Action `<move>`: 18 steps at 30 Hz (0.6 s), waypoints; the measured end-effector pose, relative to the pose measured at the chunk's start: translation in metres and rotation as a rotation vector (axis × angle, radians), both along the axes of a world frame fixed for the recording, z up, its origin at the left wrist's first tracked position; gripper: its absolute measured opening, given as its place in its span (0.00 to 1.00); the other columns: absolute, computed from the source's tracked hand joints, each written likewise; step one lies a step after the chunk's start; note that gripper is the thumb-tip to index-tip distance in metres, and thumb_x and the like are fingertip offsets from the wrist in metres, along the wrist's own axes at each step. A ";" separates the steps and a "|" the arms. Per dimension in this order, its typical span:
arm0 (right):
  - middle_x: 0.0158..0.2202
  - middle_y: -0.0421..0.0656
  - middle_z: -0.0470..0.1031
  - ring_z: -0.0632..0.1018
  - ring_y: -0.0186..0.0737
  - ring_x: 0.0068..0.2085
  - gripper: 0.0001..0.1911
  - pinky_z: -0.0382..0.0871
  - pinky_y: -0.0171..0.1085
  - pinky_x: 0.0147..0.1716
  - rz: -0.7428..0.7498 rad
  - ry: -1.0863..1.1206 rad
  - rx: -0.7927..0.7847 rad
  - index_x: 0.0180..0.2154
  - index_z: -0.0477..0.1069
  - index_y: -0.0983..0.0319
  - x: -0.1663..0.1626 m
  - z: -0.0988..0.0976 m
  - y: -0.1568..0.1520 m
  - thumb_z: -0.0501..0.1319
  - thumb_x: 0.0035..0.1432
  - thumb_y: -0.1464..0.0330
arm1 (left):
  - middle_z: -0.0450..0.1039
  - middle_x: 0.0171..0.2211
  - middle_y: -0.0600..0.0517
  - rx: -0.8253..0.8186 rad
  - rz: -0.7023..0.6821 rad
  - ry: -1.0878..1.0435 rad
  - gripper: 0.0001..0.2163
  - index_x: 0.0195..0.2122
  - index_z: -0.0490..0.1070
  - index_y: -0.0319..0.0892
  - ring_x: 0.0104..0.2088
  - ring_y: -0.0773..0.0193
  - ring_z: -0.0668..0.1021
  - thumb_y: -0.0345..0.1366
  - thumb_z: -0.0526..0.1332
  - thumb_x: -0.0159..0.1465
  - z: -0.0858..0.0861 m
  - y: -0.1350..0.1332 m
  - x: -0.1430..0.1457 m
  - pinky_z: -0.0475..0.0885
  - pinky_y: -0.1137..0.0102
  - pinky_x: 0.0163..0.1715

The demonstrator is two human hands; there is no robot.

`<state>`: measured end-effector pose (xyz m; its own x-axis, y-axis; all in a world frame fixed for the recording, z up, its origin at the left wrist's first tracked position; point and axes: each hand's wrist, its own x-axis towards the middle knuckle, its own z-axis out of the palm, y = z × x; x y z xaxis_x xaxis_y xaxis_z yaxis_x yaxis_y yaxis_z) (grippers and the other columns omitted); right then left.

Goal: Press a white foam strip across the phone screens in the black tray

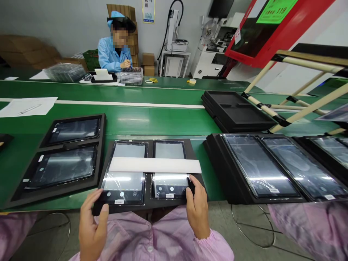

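A black foam tray point(149, 206) lies in front of me with two lit tablets, the left tablet point(125, 185) and the right tablet point(170, 183), each with a small white label. Across both screens rests a white foam strip point(154, 165). My left hand point(94, 224) is at the tray's front left corner, thumb and fingers apart, with no object in it. At the right tablet's right edge is my right hand point(198, 208); its thumb and forefinger are spread at the tray, and its other fingers are partly hidden.
To the left sits another tray point(102, 145) with two dark tablets. Stacked trays with tablets point(258, 166) stand on the right, near empty black trays point(236, 108) and a pipe rack point(299, 65). Across the green bench point(163, 121) a person in blue point(114, 54) works. Pink sleeves show on both sides.
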<state>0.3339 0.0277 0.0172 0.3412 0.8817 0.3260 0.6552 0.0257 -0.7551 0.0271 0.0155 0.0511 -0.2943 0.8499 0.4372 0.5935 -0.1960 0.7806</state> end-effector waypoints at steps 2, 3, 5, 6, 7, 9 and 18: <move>0.61 0.53 0.70 0.70 0.52 0.62 0.23 0.63 0.55 0.61 -0.002 0.043 0.002 0.63 0.64 0.61 0.000 0.001 -0.001 0.48 0.73 0.59 | 0.66 0.63 0.45 -0.079 0.059 -0.090 0.21 0.62 0.66 0.48 0.66 0.48 0.67 0.43 0.61 0.68 -0.002 0.005 -0.012 0.59 0.48 0.69; 0.61 0.53 0.70 0.70 0.52 0.62 0.23 0.63 0.54 0.61 -0.007 0.085 -0.004 0.62 0.65 0.61 0.001 0.001 -0.001 0.49 0.73 0.58 | 0.66 0.64 0.45 -0.126 0.076 -0.123 0.22 0.62 0.66 0.48 0.66 0.48 0.68 0.45 0.60 0.69 -0.002 0.009 -0.018 0.59 0.49 0.69; 0.60 0.54 0.71 0.72 0.52 0.60 0.24 0.65 0.53 0.60 -0.038 0.220 -0.004 0.61 0.66 0.62 0.006 0.003 0.000 0.51 0.72 0.57 | 0.68 0.64 0.45 -0.216 0.076 -0.152 0.22 0.62 0.66 0.49 0.65 0.48 0.69 0.47 0.60 0.69 0.000 0.018 -0.030 0.61 0.49 0.68; 0.59 0.54 0.72 0.73 0.51 0.58 0.24 0.66 0.52 0.59 -0.071 0.293 0.008 0.60 0.67 0.63 0.011 0.005 0.002 0.53 0.71 0.56 | 0.68 0.64 0.45 -0.250 0.062 -0.147 0.23 0.62 0.66 0.48 0.64 0.48 0.70 0.48 0.60 0.69 0.002 0.024 -0.036 0.61 0.49 0.68; 0.58 0.54 0.72 0.74 0.51 0.56 0.25 0.67 0.51 0.58 -0.114 0.352 0.023 0.59 0.67 0.64 0.018 0.006 0.005 0.54 0.69 0.55 | 0.69 0.63 0.44 -0.273 0.041 -0.126 0.23 0.62 0.66 0.48 0.64 0.48 0.71 0.49 0.60 0.68 0.006 0.031 -0.040 0.62 0.49 0.67; 0.56 0.55 0.73 0.75 0.52 0.54 0.28 0.68 0.51 0.57 -0.184 0.392 0.044 0.58 0.69 0.66 0.034 0.009 0.014 0.57 0.66 0.53 | 0.68 0.64 0.43 -0.283 -0.008 -0.044 0.25 0.63 0.66 0.46 0.63 0.48 0.71 0.51 0.59 0.68 0.015 0.045 -0.046 0.62 0.48 0.67; 0.56 0.56 0.75 0.75 0.57 0.55 0.40 0.66 0.51 0.57 -0.068 0.462 -0.214 0.59 0.69 0.65 0.071 -0.001 0.052 0.58 0.54 0.43 | 0.62 0.69 0.44 -0.245 -0.362 0.417 0.26 0.68 0.62 0.46 0.69 0.52 0.64 0.48 0.57 0.71 0.052 0.101 -0.035 0.60 0.53 0.69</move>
<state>0.4049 0.0793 0.0162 0.4660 0.8829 -0.0575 0.2466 -0.1920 -0.9499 -0.0081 0.1166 0.1027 0.1868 0.9547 0.2318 0.7882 -0.2865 0.5446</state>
